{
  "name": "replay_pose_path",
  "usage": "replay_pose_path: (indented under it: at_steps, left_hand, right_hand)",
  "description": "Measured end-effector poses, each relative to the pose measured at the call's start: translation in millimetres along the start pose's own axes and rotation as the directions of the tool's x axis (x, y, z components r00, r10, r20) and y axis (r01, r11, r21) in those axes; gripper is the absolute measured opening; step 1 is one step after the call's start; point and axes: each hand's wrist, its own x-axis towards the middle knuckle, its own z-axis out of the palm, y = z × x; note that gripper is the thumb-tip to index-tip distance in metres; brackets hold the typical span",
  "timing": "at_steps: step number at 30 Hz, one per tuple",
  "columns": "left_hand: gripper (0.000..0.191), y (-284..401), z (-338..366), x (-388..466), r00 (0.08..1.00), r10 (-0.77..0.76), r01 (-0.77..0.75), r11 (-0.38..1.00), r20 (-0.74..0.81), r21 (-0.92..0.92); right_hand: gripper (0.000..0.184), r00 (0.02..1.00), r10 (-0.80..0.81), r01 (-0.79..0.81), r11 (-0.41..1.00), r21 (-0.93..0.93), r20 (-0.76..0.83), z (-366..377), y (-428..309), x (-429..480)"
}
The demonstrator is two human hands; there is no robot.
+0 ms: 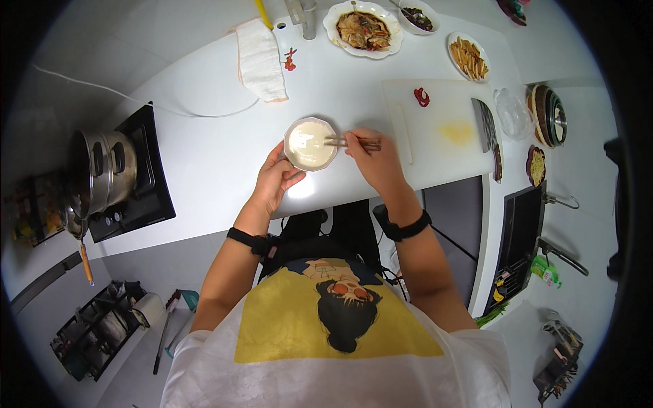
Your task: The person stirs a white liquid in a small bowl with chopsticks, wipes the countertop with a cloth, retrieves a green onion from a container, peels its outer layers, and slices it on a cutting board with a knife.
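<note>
My left hand [275, 176] holds a white bowl [291, 159] from below and the side, over the front part of the white counter. Pale, creamy liquid [308, 148] fills much of the bowl. Between the fingers of my right hand [370, 153] is a pair of chopsticks [334, 141], whose tips reach over the bowl's right side into the liquid. To the right lies a white cutting board [441, 158] with red pepper rings [422, 97], a yellowish stain and a cleaver [486, 127] along its right edge.
Along the back stand a plate of cooked food in sauce [363, 30], a bowl of dark food [417, 20] and a plate of cut strips [468, 57]. A white cloth [261, 61] lies back left. A steel pot [104, 171] stands on the black cooktop [153, 183]. A sink [520, 239] is at right.
</note>
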Motion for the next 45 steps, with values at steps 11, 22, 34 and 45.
replay_pose_path:
  at_steps: [11,22,34,45]
  left_hand:
    - [0.065,13.0,3.0,-11.3,1.000,0.014,-0.014,1.000,-0.012,0.023]
    - [0.054,4.5,-15.6,-12.5,1.000,0.016,-0.015,0.998,0.014,-0.063]
    - [0.050,-1.0,-19.9,-15.1,0.999,0.024,-0.021,0.996,0.034,-0.092]
    - [0.046,-3.0,-17.5,-14.2,0.999,0.026,-0.024,0.997,0.022,-0.077]
  right_hand:
    - [0.021,0.980,-0.125,0.136,0.989,-0.061,0.155,5.5,-20.3,14.8]
    - [0.024,0.963,-0.166,0.180,0.982,-0.051,0.212,14.4,-32.1,-3.3]
    - [0.020,0.958,-0.182,0.201,0.977,-0.066,0.220,11.6,-23.5,-18.3]
    - [0.013,0.936,-0.246,0.254,0.967,0.000,0.251,9.4,-23.3,-11.1]
